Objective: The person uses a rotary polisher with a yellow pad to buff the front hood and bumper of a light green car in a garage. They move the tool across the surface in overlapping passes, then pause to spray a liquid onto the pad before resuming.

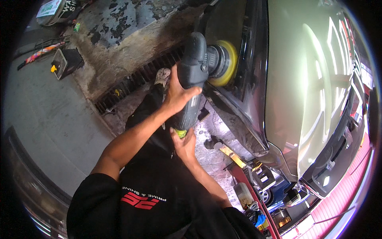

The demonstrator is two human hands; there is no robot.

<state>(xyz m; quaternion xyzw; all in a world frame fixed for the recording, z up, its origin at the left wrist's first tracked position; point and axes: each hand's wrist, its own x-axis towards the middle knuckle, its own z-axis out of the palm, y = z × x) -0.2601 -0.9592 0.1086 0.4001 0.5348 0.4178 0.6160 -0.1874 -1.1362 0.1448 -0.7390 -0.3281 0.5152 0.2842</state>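
My left hand (pixel 176 96) is wrapped around the body of a black polisher (pixel 191 64), just behind its head. My right hand (pixel 184 144) holds the rear end of the tool, where a yellow-green part shows between the fingers. The polisher's round yellow foam pad (pixel 230 61) faces the dark front end of a car and appears to lie against it; the contact itself is hidden. Next to the pad are a headlight (pixel 249 104) and glossy black trim. Beyond them stretches the car's pale greenish-gold hood (pixel 286 89), covered with bright light reflections.
A slotted drain grate (pixel 134 80) crosses the stained floor. Towards the left lie a black square container (pixel 69 63), a colourful folded umbrella (pixel 43 53) and a dark bucket (pixel 56 15). A red-edged trolley (pixel 253 194) with bottles and cloths stands lower right. Another vehicle's edge (pixel 32 191) curves along the lower left.
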